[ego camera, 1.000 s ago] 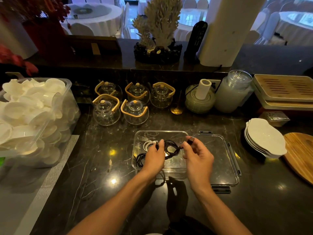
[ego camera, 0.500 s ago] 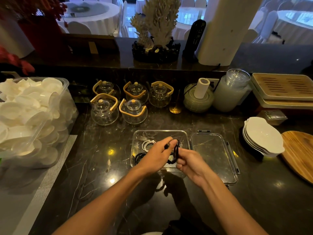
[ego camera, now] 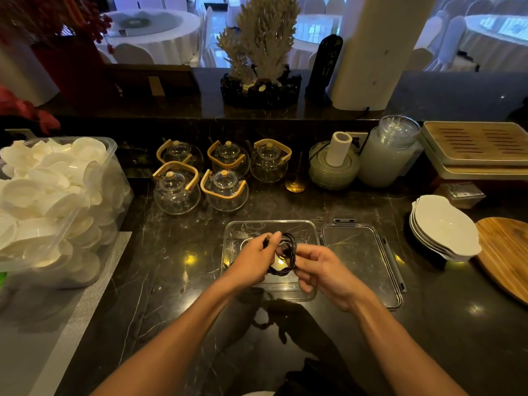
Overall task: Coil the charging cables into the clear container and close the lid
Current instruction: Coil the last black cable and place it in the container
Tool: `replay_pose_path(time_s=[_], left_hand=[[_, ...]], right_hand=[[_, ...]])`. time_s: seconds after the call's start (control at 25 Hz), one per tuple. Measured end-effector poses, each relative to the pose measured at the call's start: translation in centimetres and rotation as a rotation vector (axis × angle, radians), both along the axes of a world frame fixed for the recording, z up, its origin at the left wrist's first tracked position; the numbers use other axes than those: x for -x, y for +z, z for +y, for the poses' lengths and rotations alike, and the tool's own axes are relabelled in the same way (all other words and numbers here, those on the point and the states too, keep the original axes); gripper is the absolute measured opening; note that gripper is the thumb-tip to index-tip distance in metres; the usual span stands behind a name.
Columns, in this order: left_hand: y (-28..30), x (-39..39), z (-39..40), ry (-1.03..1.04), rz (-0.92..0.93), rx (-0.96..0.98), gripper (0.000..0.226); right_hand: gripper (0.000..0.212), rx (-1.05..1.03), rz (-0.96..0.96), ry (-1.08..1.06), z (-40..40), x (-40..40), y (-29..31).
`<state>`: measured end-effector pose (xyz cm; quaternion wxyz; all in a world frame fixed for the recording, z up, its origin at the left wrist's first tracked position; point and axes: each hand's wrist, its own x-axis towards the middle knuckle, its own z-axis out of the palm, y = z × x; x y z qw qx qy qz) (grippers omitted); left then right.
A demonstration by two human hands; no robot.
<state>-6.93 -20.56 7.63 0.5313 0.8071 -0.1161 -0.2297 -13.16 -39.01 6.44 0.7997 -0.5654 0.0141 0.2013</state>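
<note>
A clear rectangular container (ego camera: 243,226) stands on the dark marble counter, its clear lid (ego camera: 357,252) lying flat just to its right. Above the container both hands hold a black charging cable (ego camera: 289,254) wound into a small coil. My left hand (ego camera: 251,260) pinches one plug end and the coil's left side. My right hand (ego camera: 323,270) grips the coil's right side. A white cable lies inside the container, mostly hidden behind my left hand.
Several glass teapots (ego camera: 200,178) stand behind the container. A plastic bin of white dishes (ego camera: 54,207) sits at left. Stacked white plates (ego camera: 444,227) and a wooden board (ego camera: 508,255) are at right; jars and wooden trays (ego camera: 474,147) line the back.
The hands have come together and the loose black cable is now gathered into a tighter coil between them, above the container.
</note>
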Motion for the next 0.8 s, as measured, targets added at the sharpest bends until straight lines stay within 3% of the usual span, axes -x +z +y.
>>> replay_pose_path(time_s=[0.12,0.24,0.36,0.48,0.6,0.72,0.8], left_hand=[[-0.1,0.1,-0.4,0.004,-0.012,-0.079,0.04],[-0.6,0.0,-0.6,-0.03,-0.1,-0.158,0.041],[-1.0,0.1,-0.9,-0.076,-0.134,-0.185,0.036],[-1.3,0.2,-1.1,-0.106,-0.16,-0.204,0.034],[-1.8,0.6,-1.1,-0.113,-0.182,-0.198,0.035],[-2.5,1.1,-0.9,-0.087,-0.133,-0.158,0.037],[-3.0,1.3,-0.7,-0.121,-0.107,-0.15,0.039]], right_hand=[[0.023,-0.1,-0.005,-0.245,1.4,0.3,-0.3],[0.026,-0.019,0.0,-0.356,2.4,0.7,-0.4],[0.034,0.413,-0.075,-0.432,3.3,1.0,0.0],[0.032,0.976,-0.349,-0.413,4.0,1.5,0.0],[0.027,1.254,-0.621,-0.445,3.8,2.1,-0.2],[0.018,1.254,-0.645,-0.468,3.9,2.2,-0.7],[0.015,0.955,-0.414,-0.593,4.3,2.0,-1.0]])
